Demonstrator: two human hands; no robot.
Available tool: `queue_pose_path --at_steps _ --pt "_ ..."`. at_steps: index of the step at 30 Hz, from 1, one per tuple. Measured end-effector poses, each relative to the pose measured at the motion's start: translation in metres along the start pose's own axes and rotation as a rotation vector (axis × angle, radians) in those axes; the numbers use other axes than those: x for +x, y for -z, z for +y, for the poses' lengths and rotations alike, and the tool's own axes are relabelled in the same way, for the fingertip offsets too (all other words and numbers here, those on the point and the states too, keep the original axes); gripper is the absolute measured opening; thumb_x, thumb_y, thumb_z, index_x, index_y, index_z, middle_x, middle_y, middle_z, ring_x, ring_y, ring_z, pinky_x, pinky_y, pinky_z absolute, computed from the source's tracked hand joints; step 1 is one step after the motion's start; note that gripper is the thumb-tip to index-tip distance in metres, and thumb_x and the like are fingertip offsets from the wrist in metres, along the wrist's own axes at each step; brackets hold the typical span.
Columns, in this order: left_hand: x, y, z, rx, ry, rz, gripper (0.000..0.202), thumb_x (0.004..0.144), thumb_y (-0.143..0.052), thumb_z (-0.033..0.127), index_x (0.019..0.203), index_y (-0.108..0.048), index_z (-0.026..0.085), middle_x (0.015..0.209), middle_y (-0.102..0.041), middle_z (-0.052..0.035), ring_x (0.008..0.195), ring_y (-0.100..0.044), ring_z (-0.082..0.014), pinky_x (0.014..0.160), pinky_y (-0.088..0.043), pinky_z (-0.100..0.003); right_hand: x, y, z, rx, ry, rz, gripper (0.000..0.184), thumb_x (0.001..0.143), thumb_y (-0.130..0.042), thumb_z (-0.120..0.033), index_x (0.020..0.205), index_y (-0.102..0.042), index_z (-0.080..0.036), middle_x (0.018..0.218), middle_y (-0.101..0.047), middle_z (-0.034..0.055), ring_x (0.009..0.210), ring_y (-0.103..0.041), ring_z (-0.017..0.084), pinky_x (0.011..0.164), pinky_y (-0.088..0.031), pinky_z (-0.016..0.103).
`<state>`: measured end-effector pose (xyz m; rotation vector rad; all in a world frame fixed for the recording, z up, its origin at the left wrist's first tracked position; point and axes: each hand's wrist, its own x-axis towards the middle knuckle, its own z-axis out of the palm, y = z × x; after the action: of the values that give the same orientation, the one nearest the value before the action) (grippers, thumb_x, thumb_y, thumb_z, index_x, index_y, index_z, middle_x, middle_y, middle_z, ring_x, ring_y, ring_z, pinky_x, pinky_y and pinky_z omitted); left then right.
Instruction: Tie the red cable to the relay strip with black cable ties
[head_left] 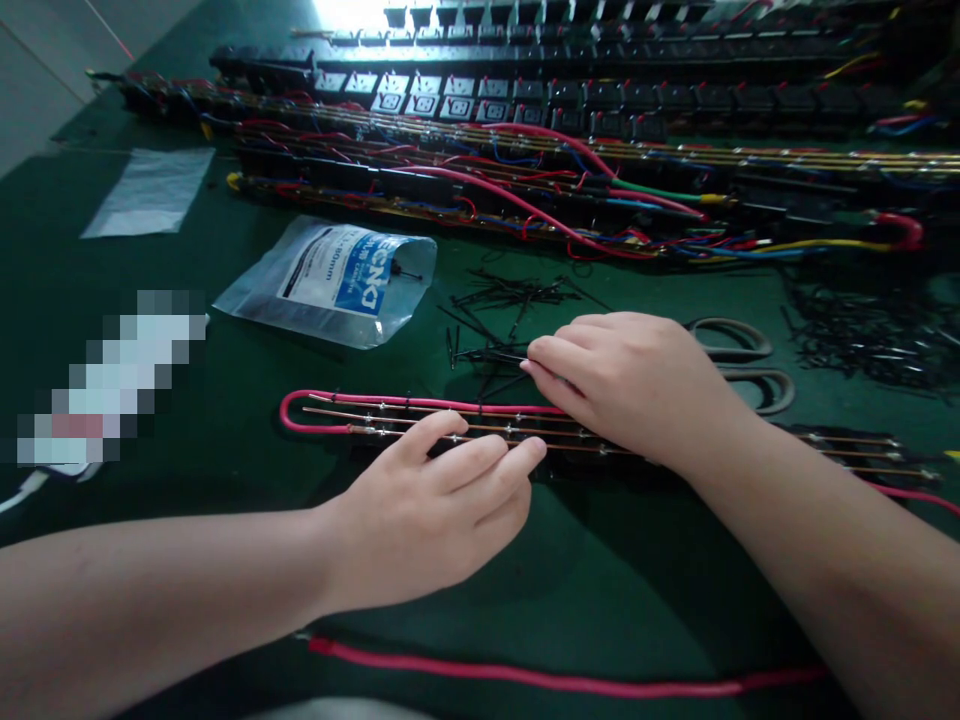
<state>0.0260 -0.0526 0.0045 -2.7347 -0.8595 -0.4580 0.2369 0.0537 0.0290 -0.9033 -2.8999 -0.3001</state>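
Observation:
My left hand (442, 500) lies over a long black strip with bare copper rods (360, 412), its fingers apart and the tips touching or just above the rods. A thick red wire (282, 412) bends round the strip's left end and runs along its far edge, with small black ties round it. Just beyond the strip, my right hand (637, 385) is closed in a pinch at a loose pile of black cable ties (517, 290). A thin black cable tie (499, 357) leads into its fingertips. My right forearm passes over the strip's right part.
Scissors (731, 340) lie partly behind my right hand. A labelled plastic bag (330, 280) and a flat clear bag (150, 192) lie left. More black ties (877, 330) are heaped right. Wired strips (465, 200) fill the back. A loose red wire (525, 675) lies in front.

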Motion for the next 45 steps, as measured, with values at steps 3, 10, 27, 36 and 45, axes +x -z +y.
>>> queue_pose_path --at_steps 3,10,27,36,45 --pt "0.0 0.0 0.001 -0.004 0.007 0.002 0.019 0.096 -0.055 0.02 0.11 -0.069 0.02 0.137 -0.063 -0.0016 0.114 -0.057 -0.0163 0.101 -0.043 -0.041 0.0 0.004 0.0 -0.006 0.007 -0.014 0.031 0.1 -0.04 -0.027 0.081 -0.063 -0.018 0.075 -0.069 0.0069 0.07 -0.063 0.021 0.062 -0.033 0.031" --pt "0.002 0.001 0.003 0.011 0.056 0.012 0.02 0.096 -0.055 0.019 0.112 -0.067 0.021 0.128 -0.068 0.0 0.107 -0.058 -0.0159 0.105 -0.04 -0.043 -0.001 0.01 -0.003 0.02 -0.046 -0.05 0.029 0.1 -0.042 -0.028 0.079 -0.059 -0.019 0.071 -0.069 0.004 0.064 -0.064 0.021 0.056 -0.028 0.03" --pt "0.005 0.004 0.0 0.04 0.207 0.051 0.025 0.09 -0.063 0.019 0.115 -0.065 0.017 0.091 -0.071 0.0001 0.082 -0.059 -0.0177 0.095 -0.046 -0.043 0.003 0.022 -0.01 0.218 -0.133 -0.157 0.024 0.098 -0.043 -0.027 0.084 -0.061 -0.02 0.08 -0.073 0.0049 0.07 -0.066 0.02 0.057 -0.032 0.028" --pt "0.005 -0.003 -0.009 0.033 0.209 0.023 0.039 0.092 -0.061 0.022 0.13 -0.059 0.011 0.119 -0.067 -0.0102 0.105 -0.058 -0.0236 0.095 -0.047 -0.042 0.002 0.028 -0.008 0.287 -0.219 -0.229 0.022 0.096 -0.048 -0.029 0.079 -0.06 -0.022 0.06 -0.063 -0.0001 0.05 -0.053 0.015 0.049 -0.025 0.027" --pt "0.007 -0.007 -0.022 -0.098 0.281 0.027 0.037 0.092 -0.058 0.023 0.127 -0.062 0.012 0.115 -0.068 -0.0111 0.103 -0.061 -0.0245 0.09 -0.049 -0.042 -0.016 0.054 0.003 0.292 -0.289 -0.023 0.029 0.094 -0.054 -0.031 0.068 -0.063 -0.024 0.054 -0.059 -0.0015 0.041 -0.045 0.013 0.044 -0.025 0.03"
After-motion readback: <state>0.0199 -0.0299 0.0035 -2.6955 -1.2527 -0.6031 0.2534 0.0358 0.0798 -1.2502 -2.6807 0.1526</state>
